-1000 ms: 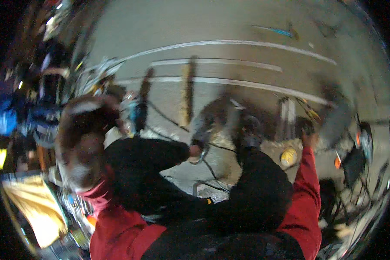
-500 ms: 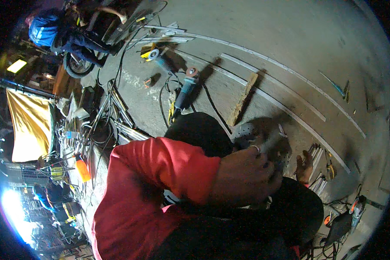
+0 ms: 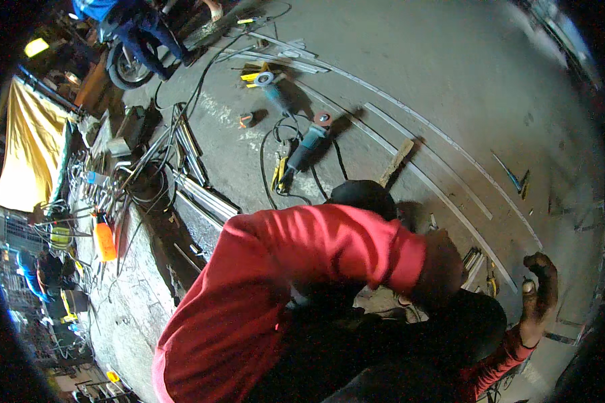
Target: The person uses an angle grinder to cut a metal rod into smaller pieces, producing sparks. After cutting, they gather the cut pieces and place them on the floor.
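Note:
My left arm in a red sleeve [image 3: 316,255] crosses the picture from lower left to right. My left hand [image 3: 442,269] is blurred and dark above my black-trousered legs [image 3: 383,336]; its fingers are hidden. My right hand [image 3: 541,289] is raised at the right edge, dirty, its fingers loosely curled with nothing in them. Beyond my knee [image 3: 363,196] a teal angle grinder [image 3: 306,149] with a red disc lies on the concrete floor [image 3: 464,87]. A second grinder [image 3: 270,84] lies farther off.
Long thin metal strips [image 3: 450,191] curve across the floor, with a short wooden piece [image 3: 396,161] beside them. Metal bars [image 3: 198,191] and cables are piled at left, near an orange bottle [image 3: 104,238] and a yellow tarp [image 3: 30,154]. A motorbike [image 3: 124,57] with a person stands at top left.
The view has swung a little. My left forearm has stretched farther right, and my right hand has come into sight at the right edge.

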The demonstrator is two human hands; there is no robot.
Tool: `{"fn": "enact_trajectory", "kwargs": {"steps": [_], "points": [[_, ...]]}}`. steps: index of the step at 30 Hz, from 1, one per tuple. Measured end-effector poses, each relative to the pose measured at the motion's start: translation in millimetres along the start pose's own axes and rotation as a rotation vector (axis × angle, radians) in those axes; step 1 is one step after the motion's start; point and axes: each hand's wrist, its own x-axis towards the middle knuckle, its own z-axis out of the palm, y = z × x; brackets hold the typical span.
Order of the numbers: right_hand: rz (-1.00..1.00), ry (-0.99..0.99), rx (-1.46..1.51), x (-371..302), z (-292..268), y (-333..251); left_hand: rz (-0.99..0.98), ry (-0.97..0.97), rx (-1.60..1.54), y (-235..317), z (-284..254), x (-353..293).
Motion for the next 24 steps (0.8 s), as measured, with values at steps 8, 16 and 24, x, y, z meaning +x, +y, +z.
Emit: {"fn": "enact_trajectory", "kwargs": {"steps": [8,16,24], "points": [[0.184,-0.245,-0.12,-15.2,35.4,34.5,-0.062,-0.104,0.102,-2.2,-23.7,-0.6],[0.136,-0.167,-0.082,-45.3,25.8,51.4,-0.052,0.207,0.127,25.2,-39.2,-14.1],[0.188,-0.191,-0.27,-40.8,27.1,31.0,-0.09,0.369,0.114,10.5,-17.6,-30.8]]}}
